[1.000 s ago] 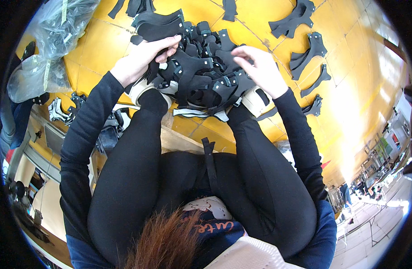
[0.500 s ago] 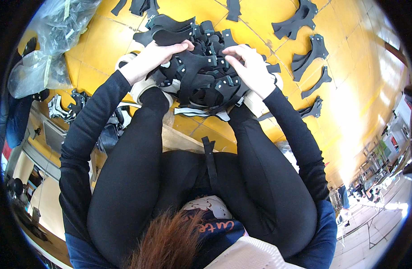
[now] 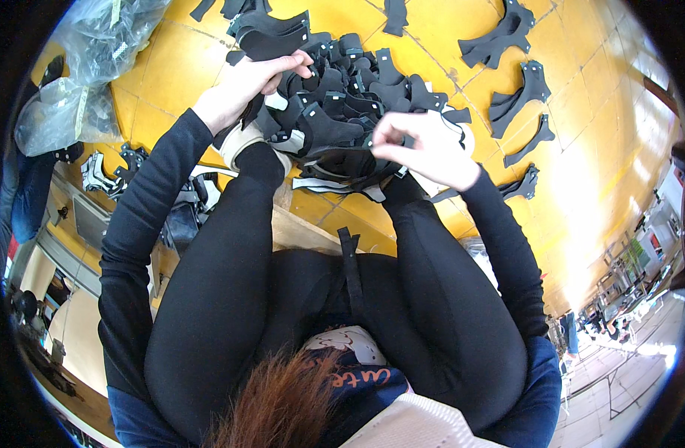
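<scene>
A small stack of black curved cut pieces (image 3: 271, 36), like shoe-upper parts with small pale tags, is gripped by my left hand (image 3: 242, 91) above the pile's left side. Between my feet lies a heap of similar black pieces (image 3: 331, 131), overlapping in all directions. My right hand (image 3: 428, 149) is at the heap's near right side, thumb and forefinger pinched at the tagged end of a black piece; the fingertips partly hide the hold.
Sorted black pieces (image 3: 518, 97) lie in groups on the yellow tiled floor (image 3: 432, 45) to the right, with more at the top. Clear plastic bags (image 3: 96, 52) stand at the upper left. Black-and-white parts (image 3: 104, 175) lie beyond my left arm.
My left hand has lifted slightly up and left with its stack. My right hand has come down toward me, and its spread fingers have closed into a pinch.
</scene>
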`<control>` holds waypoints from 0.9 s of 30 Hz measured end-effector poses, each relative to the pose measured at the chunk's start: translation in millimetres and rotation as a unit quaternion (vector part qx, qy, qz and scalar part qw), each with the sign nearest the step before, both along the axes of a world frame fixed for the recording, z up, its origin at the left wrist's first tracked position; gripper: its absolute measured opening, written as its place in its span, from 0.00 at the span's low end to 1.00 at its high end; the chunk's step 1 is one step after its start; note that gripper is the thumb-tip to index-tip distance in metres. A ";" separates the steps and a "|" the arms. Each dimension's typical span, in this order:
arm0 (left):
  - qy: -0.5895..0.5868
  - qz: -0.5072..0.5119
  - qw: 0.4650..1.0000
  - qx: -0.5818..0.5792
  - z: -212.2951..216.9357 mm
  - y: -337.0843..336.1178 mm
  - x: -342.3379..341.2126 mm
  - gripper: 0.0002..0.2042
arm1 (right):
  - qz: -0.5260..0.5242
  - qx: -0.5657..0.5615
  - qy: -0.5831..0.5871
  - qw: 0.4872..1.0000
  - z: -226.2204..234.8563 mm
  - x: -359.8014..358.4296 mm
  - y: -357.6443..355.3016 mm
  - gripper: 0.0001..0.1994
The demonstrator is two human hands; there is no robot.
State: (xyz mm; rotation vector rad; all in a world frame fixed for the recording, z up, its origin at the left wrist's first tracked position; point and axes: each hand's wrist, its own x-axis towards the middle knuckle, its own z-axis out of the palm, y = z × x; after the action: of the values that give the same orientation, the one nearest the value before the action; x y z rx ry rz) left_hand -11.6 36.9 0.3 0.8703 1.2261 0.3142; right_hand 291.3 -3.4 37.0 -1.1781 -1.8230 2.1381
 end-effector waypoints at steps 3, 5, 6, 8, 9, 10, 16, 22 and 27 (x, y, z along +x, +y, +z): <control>0.003 -0.008 1.000 -0.014 1.9 0.4 0.7 0.15 | -0.040 -0.157 0.017 0.987 0.0 32.5 -11.8 0.05; 0.003 -0.010 0.999 -0.030 2.2 -1.8 1.1 0.16 | -0.014 -0.219 -0.095 0.971 -2.6 58.0 -4.8 0.04; 0.000 -0.014 0.999 -0.037 1.5 -1.7 3.7 0.16 | -0.022 -0.199 -0.126 0.972 -8.7 72.3 -5.8 0.04; 0.001 -0.013 0.999 -0.050 0.0 -4.8 3.3 0.16 | -0.032 -0.160 -0.180 0.970 -27.9 91.5 -12.5 0.05; 0.002 -0.009 0.998 -0.055 -1.3 -7.5 3.0 0.16 | 0.028 -0.072 -0.242 0.967 -23.2 92.1 -9.2 0.08; 0.003 -0.006 0.998 -0.060 -2.8 -10.2 2.7 0.16 | 0.013 0.001 -0.248 0.969 -27.3 93.3 -9.9 0.09; 0.010 0.000 0.995 -0.097 -10.7 -12.5 -1.3 0.15 | -0.128 0.147 -0.161 0.967 -29.3 61.5 12.6 0.11; -0.003 -0.005 0.998 -0.054 -12.4 -12.7 -3.1 0.13 | -0.076 0.183 -0.098 0.975 -31.2 13.6 22.3 0.08; 0.022 -0.022 0.997 -0.069 -2.3 -8.5 3.7 0.14 | -0.072 0.197 -0.128 0.969 -33.8 16.4 18.3 0.09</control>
State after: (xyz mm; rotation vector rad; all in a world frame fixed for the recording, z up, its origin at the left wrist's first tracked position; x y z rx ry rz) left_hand -8.0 28.4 -2.0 0.7878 1.2517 0.1743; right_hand 307.7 14.9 3.2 -1.4763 -2.0613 1.5071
